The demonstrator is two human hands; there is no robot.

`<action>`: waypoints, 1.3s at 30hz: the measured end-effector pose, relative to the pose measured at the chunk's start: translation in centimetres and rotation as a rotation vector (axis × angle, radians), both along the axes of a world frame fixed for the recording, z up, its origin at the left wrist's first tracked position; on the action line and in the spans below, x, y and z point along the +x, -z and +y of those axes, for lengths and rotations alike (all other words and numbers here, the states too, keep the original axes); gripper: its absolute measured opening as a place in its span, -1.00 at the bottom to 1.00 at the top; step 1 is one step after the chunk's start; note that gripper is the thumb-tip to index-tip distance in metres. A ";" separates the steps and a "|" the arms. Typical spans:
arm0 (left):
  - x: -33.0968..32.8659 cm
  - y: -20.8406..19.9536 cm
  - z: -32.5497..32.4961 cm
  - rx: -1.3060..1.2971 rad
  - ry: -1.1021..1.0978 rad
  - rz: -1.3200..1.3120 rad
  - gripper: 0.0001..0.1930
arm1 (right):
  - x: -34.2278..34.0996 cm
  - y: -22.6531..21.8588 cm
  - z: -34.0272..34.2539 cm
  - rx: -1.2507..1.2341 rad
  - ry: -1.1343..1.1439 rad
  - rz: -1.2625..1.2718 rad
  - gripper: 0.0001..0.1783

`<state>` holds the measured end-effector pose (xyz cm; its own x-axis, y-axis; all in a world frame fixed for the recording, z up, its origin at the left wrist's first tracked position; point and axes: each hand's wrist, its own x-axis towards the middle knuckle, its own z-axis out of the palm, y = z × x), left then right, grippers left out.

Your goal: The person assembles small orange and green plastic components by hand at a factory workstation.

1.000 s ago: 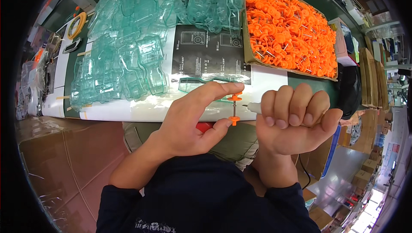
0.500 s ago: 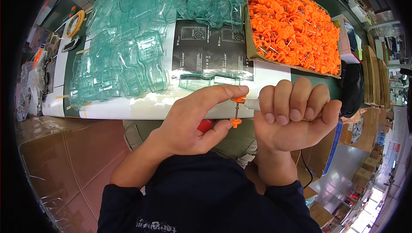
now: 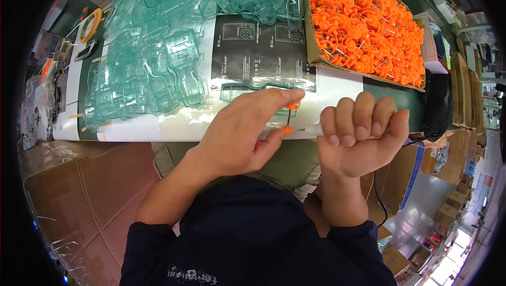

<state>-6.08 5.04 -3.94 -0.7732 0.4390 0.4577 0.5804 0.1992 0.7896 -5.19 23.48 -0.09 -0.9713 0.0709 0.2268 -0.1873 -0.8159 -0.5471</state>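
My left hand (image 3: 232, 130) pinches a small metal axle with orange plastic ends (image 3: 289, 118) between thumb and forefinger, one end at each fingertip. The axle stands roughly upright in the picture. In my right hand (image 3: 358, 141), the fingers are curled round a white pen-like tool (image 3: 314, 129) with a thin tip. That tip points left at the lower orange end, a small gap away from it. Most of the tool is hidden in the fist. Just beyond my left hand lies a clear greenish plastic shell (image 3: 237, 91), partly covered by the hand.
Many clear greenish plastic shells (image 3: 137, 64) are heaped at the left and back of the table. A cardboard box (image 3: 312, 49) full of orange-ended axles stands at the back right. Black printed sheets (image 3: 247, 49) lie between. A yellow tape roll (image 3: 91, 26) sits far left.
The white tool's tip has gone from beside the upper orange end to just off the lower one. My left hand still pinches the axle, with both hands slightly shifted in view.
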 end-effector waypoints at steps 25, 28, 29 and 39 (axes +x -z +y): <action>-2.0 -0.1 0.8 -0.366 -0.087 0.053 -0.51 | -3.5 3.7 -1.3 0.075 0.235 0.025 -0.47; -2.0 -0.1 0.8 -0.362 -0.082 0.039 -0.50 | -4.0 3.6 -1.7 0.164 0.254 0.084 -0.48; -1.9 0.0 0.8 -0.361 -0.086 0.036 -0.50 | -4.0 3.6 -1.7 0.165 0.249 0.083 -0.48; -1.7 1.1 0.7 -0.308 -0.132 0.116 -0.49 | -4.7 1.7 -2.5 0.293 0.195 -0.182 -0.55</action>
